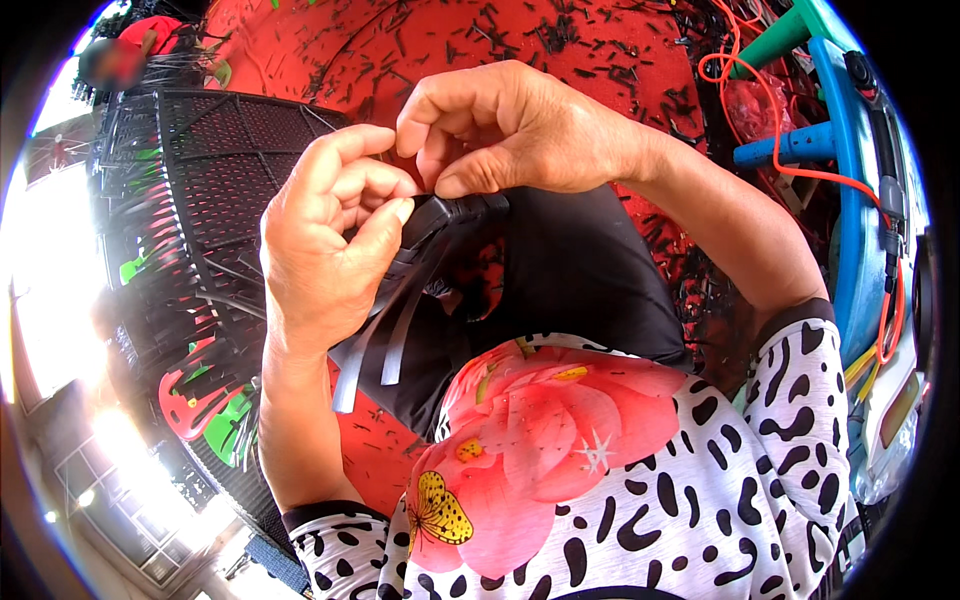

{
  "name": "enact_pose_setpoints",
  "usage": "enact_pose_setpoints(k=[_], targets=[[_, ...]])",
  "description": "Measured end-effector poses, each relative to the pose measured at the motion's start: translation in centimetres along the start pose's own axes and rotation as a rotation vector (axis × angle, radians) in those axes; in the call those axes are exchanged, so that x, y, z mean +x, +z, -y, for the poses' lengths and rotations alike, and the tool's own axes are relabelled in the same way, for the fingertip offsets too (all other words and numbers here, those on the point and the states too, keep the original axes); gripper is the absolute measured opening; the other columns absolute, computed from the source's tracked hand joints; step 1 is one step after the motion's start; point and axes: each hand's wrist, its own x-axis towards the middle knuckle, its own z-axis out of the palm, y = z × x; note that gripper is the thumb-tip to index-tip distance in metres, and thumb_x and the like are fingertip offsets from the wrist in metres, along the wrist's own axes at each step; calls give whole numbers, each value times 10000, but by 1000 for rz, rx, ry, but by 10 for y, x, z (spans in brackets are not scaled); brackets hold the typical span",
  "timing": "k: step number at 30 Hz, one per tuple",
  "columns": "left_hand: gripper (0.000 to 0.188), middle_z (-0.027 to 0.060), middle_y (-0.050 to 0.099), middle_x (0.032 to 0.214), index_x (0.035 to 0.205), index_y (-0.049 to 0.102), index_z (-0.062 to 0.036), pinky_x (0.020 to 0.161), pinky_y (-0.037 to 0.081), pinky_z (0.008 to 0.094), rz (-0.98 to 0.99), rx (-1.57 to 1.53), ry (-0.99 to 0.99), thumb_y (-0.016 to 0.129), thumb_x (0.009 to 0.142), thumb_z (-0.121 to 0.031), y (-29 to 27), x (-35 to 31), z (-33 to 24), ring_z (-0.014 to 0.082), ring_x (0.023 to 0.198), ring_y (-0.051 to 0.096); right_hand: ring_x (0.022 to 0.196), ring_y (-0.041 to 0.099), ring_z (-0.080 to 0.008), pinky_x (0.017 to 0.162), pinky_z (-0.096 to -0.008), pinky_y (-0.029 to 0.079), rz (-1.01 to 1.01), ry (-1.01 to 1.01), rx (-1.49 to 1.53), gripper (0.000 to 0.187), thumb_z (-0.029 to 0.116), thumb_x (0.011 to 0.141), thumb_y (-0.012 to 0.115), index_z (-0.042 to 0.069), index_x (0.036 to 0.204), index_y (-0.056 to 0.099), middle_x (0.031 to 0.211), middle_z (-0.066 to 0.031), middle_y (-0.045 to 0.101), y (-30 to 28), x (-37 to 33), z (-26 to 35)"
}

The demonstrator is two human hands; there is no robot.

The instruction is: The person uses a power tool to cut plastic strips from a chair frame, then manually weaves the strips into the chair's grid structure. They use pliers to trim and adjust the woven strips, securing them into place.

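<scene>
My left hand (325, 235) is closed, its thumb pinched against the curled fingers. Facing it, my right hand (525, 130) is bent over with thumb and fingertips drawn together. The fingertips of both hands nearly meet, and whatever lies in them is hidden or too thin to make out. Just under them is the dark end of a black strip-wrapped frame piece (455, 212), above my black-trousered legs. Flat plastic strips (398, 345), dark with pale shine, dangle below my left hand. A large black woven panel (240, 150) stands to the left of my hands.
Short black scraps (620, 50) litter the red floor covering. At right, an orange cord (800, 170) runs across a blue plastic stool (850, 200) with a black-handled tool. Red and green chairs (205, 405) show at left. Another person (140, 45) is at the far left.
</scene>
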Motion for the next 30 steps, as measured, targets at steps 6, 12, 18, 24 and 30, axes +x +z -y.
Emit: enact_pose_setpoints(k=[6,12,18,24,30], targets=[[344,80,641,841,1132,495,59,713,478,198,16,-28,-29,568,797,86,-2,3,-1,71,776,588,701,560,-86,631,-242,466,-19,16,-22,177,44,802,640,-1,957,568,787,-34,605,1,-1,3],[306,88,651,861,1089,523,40,718,477,214,31,-2,-15,599,792,42,-4,5,2,91,780,592,760,597,-226,687,-315,486,-159,-481,-642,213,67,724,682,30,918,603,825,-78,599,17,-12,22],[277,81,653,865,1074,534,23,697,472,217,36,-20,-34,614,809,20,-7,4,12,79,779,586,776,557,-271,690,-375,453,-88,-580,-852,132,84,761,682,79,874,615,837,-30,593,45,-14,28],[149,35,628,792,955,598,22,666,468,189,28,-43,36,606,809,52,-5,3,7,43,737,573,782,556,-240,726,-343,455,-258,-412,-464,117,126,835,634,15,817,600,809,-95,591,54,-37,20],[66,-2,605,712,863,630,9,577,430,187,59,-4,6,614,801,25,-10,0,5,22,641,529,776,484,-65,696,-223,399,-498,-106,94,120,81,874,608,18,774,627,945,-20,553,80,-57,21]])
